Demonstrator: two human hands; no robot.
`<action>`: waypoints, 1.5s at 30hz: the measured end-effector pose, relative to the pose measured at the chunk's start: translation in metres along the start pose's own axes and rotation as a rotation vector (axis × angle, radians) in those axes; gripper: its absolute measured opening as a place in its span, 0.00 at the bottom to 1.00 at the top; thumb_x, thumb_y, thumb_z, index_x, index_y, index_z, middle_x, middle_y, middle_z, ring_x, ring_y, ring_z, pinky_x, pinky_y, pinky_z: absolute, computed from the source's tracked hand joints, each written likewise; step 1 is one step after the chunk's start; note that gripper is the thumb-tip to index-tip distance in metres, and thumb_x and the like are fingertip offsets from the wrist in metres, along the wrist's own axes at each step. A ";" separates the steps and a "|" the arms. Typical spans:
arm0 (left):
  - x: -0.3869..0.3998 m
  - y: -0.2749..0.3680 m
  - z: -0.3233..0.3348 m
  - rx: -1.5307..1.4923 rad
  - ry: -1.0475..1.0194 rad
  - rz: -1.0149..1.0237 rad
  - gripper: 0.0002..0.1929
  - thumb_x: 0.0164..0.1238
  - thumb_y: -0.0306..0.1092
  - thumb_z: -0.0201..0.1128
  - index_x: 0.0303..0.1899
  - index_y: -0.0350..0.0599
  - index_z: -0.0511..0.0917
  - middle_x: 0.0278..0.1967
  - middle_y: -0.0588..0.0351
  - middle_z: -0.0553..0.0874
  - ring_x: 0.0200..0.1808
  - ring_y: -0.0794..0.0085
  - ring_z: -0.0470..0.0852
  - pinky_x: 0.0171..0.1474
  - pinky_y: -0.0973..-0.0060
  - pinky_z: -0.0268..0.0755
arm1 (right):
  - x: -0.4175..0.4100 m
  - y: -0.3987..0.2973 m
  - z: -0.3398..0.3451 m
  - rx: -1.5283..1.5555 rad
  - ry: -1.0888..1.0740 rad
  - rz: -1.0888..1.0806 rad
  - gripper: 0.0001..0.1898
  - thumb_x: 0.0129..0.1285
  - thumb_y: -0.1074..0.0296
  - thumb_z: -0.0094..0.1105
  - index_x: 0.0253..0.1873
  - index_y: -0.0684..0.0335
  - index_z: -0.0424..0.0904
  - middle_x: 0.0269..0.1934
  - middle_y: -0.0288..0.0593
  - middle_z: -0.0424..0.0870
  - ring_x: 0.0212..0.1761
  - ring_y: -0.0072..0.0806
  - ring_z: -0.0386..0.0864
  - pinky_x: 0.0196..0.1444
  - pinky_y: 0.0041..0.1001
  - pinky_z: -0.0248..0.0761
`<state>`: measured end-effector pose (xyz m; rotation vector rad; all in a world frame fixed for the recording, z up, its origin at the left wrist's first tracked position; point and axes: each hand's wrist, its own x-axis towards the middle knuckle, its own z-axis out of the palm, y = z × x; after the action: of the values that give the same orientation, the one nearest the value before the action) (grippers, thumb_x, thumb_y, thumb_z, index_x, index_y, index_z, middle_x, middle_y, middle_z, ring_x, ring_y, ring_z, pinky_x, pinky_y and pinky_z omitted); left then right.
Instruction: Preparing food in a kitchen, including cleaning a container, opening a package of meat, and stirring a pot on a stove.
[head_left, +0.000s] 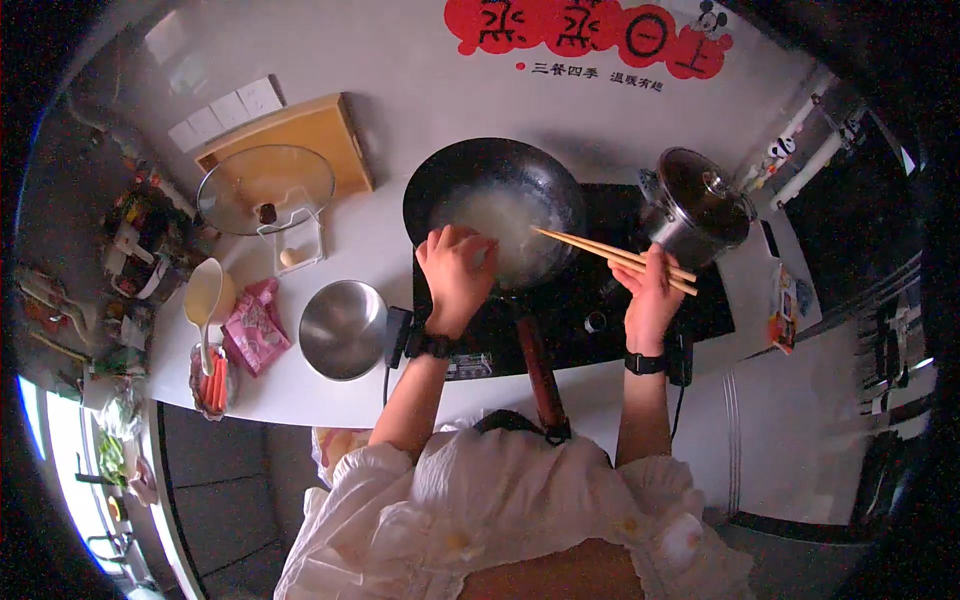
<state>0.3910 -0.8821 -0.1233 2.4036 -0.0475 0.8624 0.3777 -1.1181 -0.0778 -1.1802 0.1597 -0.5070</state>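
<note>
A black wok (442, 180) with a reddish wooden handle (538, 360) sits on a black cooktop (600, 330). Cloudy, whitish liquid (506, 206) lies in its bottom. Over the wok's near left rim is my left hand (457, 274), its fingers bent and drawn towards the thumb. Whether anything is pinched there is hidden. My right hand (651, 289) grips a pair of wooden chopsticks (600, 250), to the right of the wok. Their tips point left, over the liquid. I cannot tell whether they touch it.
Right of the wok stands a lidded steel pot (679, 217). To the left are a steel bowl (343, 330), a pink bag (256, 330), a pale ladle (206, 289), a pack of orange-red sticks (214, 382), an egg (289, 257) and a leaning glass lid (247, 184). The wok handle projects past the counter edge.
</note>
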 end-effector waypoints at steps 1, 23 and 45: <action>0.000 0.001 0.000 -0.003 0.000 -0.002 0.08 0.46 0.39 0.69 0.31 0.57 0.85 0.40 0.62 0.80 0.48 0.62 0.73 0.51 0.62 0.60 | 0.000 0.000 0.000 0.021 -0.004 0.018 0.16 0.66 0.57 0.56 0.42 0.66 0.68 0.33 0.47 0.80 0.30 0.40 0.84 0.33 0.32 0.81; -0.002 -0.011 -0.025 0.047 0.112 0.004 0.10 0.47 0.36 0.68 0.35 0.57 0.85 0.41 0.62 0.81 0.49 0.62 0.74 0.53 0.62 0.61 | 0.007 0.020 0.013 -0.295 -0.179 -0.163 0.13 0.67 0.63 0.56 0.42 0.70 0.72 0.33 0.45 0.80 0.29 0.31 0.84 0.30 0.24 0.79; -0.011 -0.031 -0.042 0.080 0.153 -0.101 0.05 0.53 0.34 0.66 0.33 0.56 0.85 0.40 0.64 0.81 0.49 0.65 0.74 0.54 0.64 0.59 | 0.027 0.072 0.015 -0.231 -0.082 -0.092 0.10 0.67 0.64 0.55 0.39 0.67 0.72 0.31 0.41 0.78 0.29 0.28 0.82 0.28 0.25 0.80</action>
<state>0.3646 -0.8356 -0.1195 2.3828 0.1693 1.0154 0.4282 -1.0967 -0.1342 -1.4366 0.0951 -0.5299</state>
